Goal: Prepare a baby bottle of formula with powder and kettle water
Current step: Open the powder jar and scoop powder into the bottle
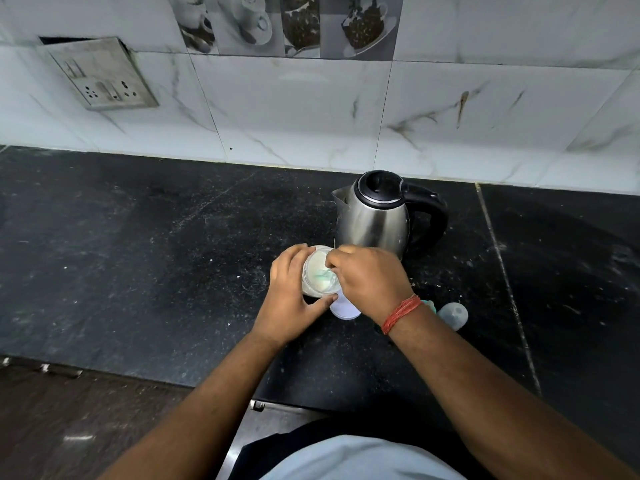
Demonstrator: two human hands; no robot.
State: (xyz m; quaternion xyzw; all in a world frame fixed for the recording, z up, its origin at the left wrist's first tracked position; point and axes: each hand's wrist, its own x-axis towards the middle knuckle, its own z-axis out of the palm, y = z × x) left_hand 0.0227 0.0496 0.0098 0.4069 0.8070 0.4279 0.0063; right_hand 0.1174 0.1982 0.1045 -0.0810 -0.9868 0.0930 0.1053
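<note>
On the black counter point(173, 271), just in front of the steel kettle point(372, 216), the left hand point(291, 299) wraps round an open powder jar point(317, 271). The right hand point(367, 278) pinches a green scoop point(325, 273) inside it. No water poured yet, I think. The bottle is mostly hidden behind the wrist.

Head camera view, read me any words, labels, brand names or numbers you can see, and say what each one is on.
No text can be read.
Kettle: no brand mark or label shows.
Powder jar, gripped by the left hand while the right hand reaches into it: no label visible.
Socket plate: only holes and switches, no legible markings.
Wall tiles: cup pictures, no lettering.
</note>
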